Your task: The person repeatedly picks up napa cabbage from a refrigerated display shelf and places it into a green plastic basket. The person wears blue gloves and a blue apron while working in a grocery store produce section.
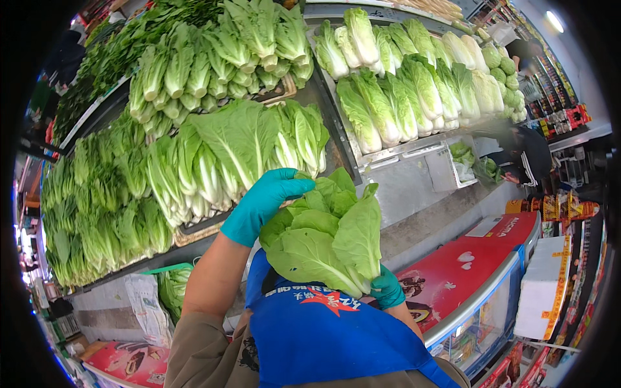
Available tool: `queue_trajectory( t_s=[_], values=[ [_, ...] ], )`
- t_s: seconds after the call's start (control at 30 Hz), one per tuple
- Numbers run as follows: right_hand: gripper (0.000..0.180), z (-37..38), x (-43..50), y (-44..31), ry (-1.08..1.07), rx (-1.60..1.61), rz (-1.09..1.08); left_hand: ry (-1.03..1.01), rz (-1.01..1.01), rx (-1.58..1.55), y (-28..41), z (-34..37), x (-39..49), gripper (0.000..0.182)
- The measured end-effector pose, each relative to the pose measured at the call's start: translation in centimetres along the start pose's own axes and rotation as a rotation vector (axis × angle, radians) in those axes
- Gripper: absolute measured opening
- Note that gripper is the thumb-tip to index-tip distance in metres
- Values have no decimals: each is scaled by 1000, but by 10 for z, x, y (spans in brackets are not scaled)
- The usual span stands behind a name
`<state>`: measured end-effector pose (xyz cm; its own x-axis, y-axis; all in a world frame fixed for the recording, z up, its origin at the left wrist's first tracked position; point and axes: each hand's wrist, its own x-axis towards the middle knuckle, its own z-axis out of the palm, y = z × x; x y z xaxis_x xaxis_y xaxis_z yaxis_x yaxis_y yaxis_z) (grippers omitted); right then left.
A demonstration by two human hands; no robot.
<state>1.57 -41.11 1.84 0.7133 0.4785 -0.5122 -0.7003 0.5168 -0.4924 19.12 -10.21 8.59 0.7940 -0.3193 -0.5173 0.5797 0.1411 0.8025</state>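
Both my hands wear teal gloves and hold one head of leafy greens (310,242) in front of a blue apron (320,339). The fingers of my left hand (276,199) pinch leaves at its top left edge. My right hand (388,287) grips the pale stem end at the lower right; part of that hand is hidden behind the stalks. Just beyond the held head lie rows of leafy greens with white stems (194,169), with one broad leaf bunch (237,131) across their top.
Romaine-like lettuce (194,72) and darker greens (106,194) fill the left display. Napa cabbages (407,97) stand at the upper right, near a white crate (444,167). A crouching person (526,155) handles bagged greens. A red-topped freezer (465,262) and a white box (541,288) stand at the right.
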Motion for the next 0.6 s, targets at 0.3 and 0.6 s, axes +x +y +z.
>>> queue_trajectory(
  t_s=[0.3, 0.6],
  values=[
    [76, -1, 63, -41, 17, 338, -132, 245, 97, -128, 5, -22, 71, 39],
    [61, 43, 231, -141, -140, 200, -178, 720, 403, 25, -29, 0, 37, 44]
  ],
)
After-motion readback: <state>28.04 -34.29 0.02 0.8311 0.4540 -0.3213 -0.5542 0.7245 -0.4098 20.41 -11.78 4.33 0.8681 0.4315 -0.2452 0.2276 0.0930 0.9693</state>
